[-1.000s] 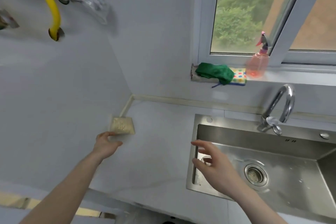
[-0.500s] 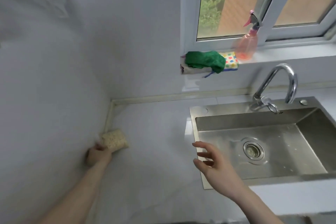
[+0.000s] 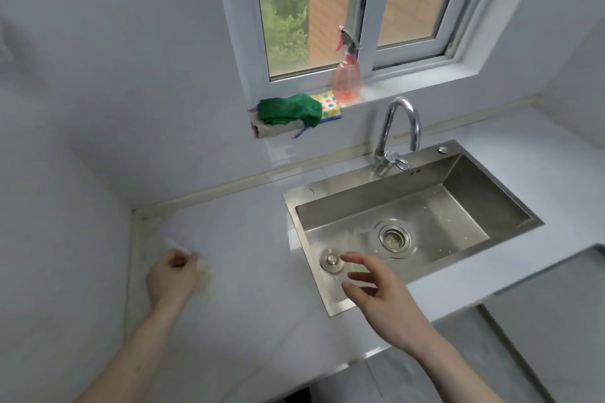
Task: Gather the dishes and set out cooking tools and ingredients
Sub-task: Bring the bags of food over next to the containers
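Observation:
My left hand [image 3: 172, 276] is curled on the white counter [image 3: 248, 271] near the left wall, gripping a pale yellow noodle packet [image 3: 207, 278] that shows only as a motion blur by its fingers. My right hand [image 3: 376, 293] hovers with fingers spread and relaxed over the near left corner of the steel sink [image 3: 458, 173], holding nothing. A round metal sink plug [image 3: 331, 261] lies in that corner, just beyond my fingertips.
A chrome tap [image 3: 397, 131] stands behind the sink. On the windowsill sit a pink spray bottle [image 3: 347, 75], a green cloth [image 3: 289, 108] and a spotted sponge [image 3: 330, 103]. A grey surface [image 3: 556, 304] lies to the lower right.
The view has swung right and down. My left hand has drawn the noodle packet nearer along the counter, away from the corner. My right hand has reached over the sink corner.

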